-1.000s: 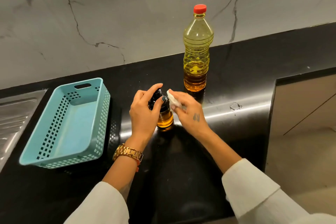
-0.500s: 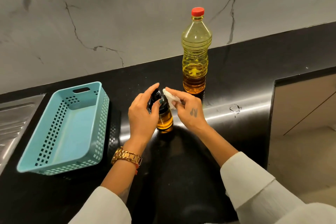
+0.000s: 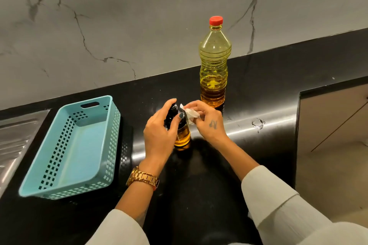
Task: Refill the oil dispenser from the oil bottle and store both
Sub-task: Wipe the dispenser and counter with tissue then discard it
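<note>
The small oil dispenser stands upright on the black counter, amber oil in its glass body and a black top. My left hand grips its black top from the left. My right hand pinches a crumpled white tissue against the dispenser's top on the right side. Behind them stands the tall clear oil bottle with a red cap, closed and about half full. Neither hand touches the bottle.
A light blue perforated basket lies to the left on the black counter. A steel sink drainboard shows at the far left. The counter ends at the right in a step down. A marble wall rises behind.
Both hands stay on the dispenser. The right hand with the tissue has shifted slightly up along the dispenser's top. The bottle and basket have not moved.
</note>
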A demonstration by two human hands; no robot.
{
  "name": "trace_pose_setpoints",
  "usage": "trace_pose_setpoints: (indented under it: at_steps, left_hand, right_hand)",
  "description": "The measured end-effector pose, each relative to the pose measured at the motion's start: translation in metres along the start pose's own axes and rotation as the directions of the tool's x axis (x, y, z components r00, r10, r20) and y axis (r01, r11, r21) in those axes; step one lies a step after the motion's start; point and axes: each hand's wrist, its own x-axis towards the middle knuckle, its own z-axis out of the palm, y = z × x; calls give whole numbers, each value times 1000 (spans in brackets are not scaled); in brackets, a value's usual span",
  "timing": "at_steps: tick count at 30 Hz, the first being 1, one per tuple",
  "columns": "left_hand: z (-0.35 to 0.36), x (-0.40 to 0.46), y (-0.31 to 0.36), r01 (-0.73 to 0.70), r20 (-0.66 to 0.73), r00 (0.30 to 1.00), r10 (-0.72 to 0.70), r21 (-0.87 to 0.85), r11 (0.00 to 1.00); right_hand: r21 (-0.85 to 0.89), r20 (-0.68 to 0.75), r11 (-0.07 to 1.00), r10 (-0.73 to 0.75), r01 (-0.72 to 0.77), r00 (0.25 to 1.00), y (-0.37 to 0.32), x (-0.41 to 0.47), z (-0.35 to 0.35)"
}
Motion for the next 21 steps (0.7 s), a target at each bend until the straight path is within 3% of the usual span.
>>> trace_pose_setpoints:
  at_steps: [8,11,13,16,18,21]
  left_hand:
    - [0,0,-9,21,34,999,-18,-93,995]
    - [3,-1,-8,26,47,999,-22,-100,995]
    - [5,-4,-6,27,45,999,-22,-116,993]
    - [-2,-4,-5,-2,36,999,6,-109,994]
    - [-3,-2,-5,-24,27,999,26,-62,998]
    - [-4,1,-5,-27,31,999,27,-22,999]
  right_hand:
    - [59,-75,990,135,-131,988,18,-22,6]
    - [7,-57,981,195,-195,979,15,-6,6]
    - [80,-12,972,221,-219,975,7,0,2]
    - [226,6,958,179,-175,984,-7,-9,2]
    - [222,-23,968,123,-114,992,-1,-21,0]
    - [240,17,952,192,-190,981,18,-32,5]
